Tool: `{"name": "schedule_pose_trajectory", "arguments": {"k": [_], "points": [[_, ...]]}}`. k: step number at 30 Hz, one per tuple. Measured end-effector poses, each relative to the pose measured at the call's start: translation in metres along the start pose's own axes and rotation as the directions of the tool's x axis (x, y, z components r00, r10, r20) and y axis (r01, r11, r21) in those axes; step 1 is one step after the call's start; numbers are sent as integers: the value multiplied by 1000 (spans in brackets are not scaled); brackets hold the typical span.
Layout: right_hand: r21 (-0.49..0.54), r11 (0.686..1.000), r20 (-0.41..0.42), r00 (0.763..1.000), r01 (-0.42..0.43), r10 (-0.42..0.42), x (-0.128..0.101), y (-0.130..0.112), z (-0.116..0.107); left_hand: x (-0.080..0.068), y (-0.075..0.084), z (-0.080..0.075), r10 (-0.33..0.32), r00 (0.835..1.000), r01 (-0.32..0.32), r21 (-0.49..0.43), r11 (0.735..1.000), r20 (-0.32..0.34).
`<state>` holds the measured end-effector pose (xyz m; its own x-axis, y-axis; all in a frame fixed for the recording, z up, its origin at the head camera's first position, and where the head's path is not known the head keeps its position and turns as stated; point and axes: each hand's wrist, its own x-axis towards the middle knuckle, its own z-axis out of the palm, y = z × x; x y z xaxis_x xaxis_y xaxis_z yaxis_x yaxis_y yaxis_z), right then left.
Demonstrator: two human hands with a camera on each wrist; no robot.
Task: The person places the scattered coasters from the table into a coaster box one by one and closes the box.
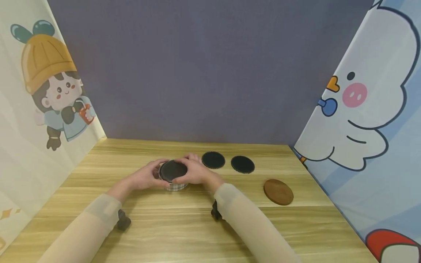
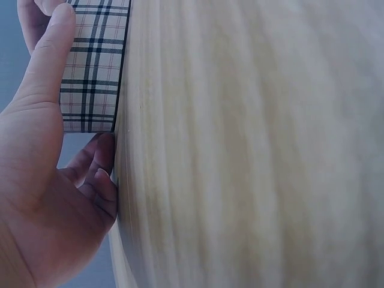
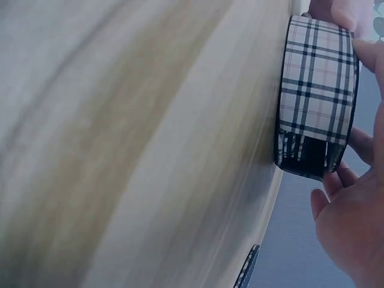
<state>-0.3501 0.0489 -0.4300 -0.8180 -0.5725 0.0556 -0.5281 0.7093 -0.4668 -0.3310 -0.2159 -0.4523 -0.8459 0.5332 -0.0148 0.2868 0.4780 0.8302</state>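
Observation:
A round plaid coaster holder [image 1: 175, 187] stands on the table, left of the middle, with a black disc [image 1: 172, 170] on top. My left hand [image 1: 144, 177] grips it from the left, its thumb along the plaid side wall [image 2: 93, 72] in the left wrist view. From the right, my right hand [image 1: 197, 172] holds it by the upper rim, thumb toward me and fingers round the far side. A cut-out gap [image 3: 306, 155] in the wall shows in the right wrist view. The far-side fingers are partly hidden in the head view.
Two black round coasters [image 1: 213, 160] lie flat behind and right of my right hand. A brown round coaster [image 1: 278, 191] lies farther right. A grey panel [image 1: 204, 73] closes the back of the wooden table [image 1: 171, 233], with printed curtains at both sides.

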Motion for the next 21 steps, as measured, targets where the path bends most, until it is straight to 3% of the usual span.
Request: {"name": "schedule_pose_trajectory", "arguments": {"k": [6,21], "points": [[6,1000,9,1000,12,-12,-1,1,-1,0,0,0,-5,1000,5,22,1000,-2],[4,1000,43,999,17,-18,-2,6,-1,0,2,-1,-5,1000,5,-29,1000,17]]}}
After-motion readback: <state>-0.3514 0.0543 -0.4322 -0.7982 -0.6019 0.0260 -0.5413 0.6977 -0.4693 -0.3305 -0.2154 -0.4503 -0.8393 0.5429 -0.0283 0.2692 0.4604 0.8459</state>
